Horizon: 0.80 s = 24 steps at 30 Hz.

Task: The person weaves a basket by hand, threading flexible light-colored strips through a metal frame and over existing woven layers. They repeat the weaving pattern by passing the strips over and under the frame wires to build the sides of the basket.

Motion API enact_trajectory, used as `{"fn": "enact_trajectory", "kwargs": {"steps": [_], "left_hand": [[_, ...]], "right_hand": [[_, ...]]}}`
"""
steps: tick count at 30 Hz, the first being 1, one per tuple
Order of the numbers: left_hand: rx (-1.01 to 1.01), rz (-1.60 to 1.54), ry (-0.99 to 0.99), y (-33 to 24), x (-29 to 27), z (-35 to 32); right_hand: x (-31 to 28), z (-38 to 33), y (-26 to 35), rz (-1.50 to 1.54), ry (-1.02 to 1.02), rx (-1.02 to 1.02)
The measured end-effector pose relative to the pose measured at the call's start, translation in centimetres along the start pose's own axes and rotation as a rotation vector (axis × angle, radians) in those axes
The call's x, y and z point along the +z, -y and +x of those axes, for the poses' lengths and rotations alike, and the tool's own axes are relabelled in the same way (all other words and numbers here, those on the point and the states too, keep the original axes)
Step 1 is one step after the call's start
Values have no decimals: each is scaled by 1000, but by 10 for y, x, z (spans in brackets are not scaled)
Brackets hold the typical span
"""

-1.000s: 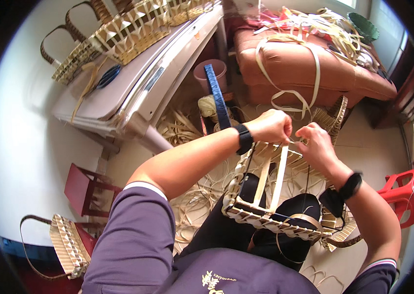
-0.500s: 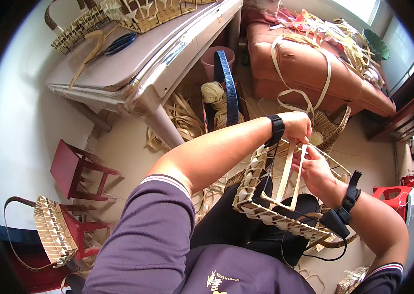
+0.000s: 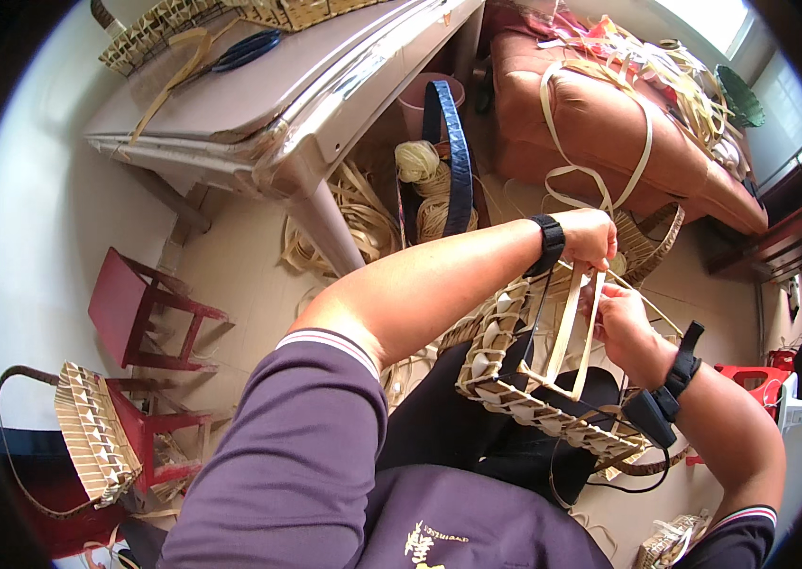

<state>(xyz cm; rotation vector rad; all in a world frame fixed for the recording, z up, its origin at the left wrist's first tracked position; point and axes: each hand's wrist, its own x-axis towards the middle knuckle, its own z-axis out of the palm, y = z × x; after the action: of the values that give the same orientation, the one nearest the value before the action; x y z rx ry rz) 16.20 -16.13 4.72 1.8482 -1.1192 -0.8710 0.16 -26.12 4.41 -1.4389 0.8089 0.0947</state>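
Observation:
A half-woven straw basket [image 3: 505, 384] rests on my lap, its open top facing up. A pale flat handle strip [image 3: 571, 327] loops across the opening. My left hand [image 3: 589, 237] grips the far rim where the strip meets it. My right hand [image 3: 621, 318] pinches thin straw strands at the rim just beside the strip. Both wrists carry black bands.
A beige table [image 3: 287, 104] stands at the upper left with scissors [image 3: 244, 49] and woven baskets on it. A brown sofa [image 3: 628, 133] strewn with straw strips is at the upper right. Red stools [image 3: 149, 318] and a finished basket [image 3: 88, 436] stand left. Straw bundles [image 3: 429, 190] lie on the floor.
My view has swung left and down, so the table and sofa slid up and right. Both hands have stayed at the basket rim, the right hand shifting lower along the strip.

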Motion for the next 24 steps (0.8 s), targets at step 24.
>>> {"fn": "enact_trajectory", "kwargs": {"steps": [24], "left_hand": [[-91, -754, -462, 0, 156, -222]], "right_hand": [[3, -55, -2, -563, 377, 55]]}}
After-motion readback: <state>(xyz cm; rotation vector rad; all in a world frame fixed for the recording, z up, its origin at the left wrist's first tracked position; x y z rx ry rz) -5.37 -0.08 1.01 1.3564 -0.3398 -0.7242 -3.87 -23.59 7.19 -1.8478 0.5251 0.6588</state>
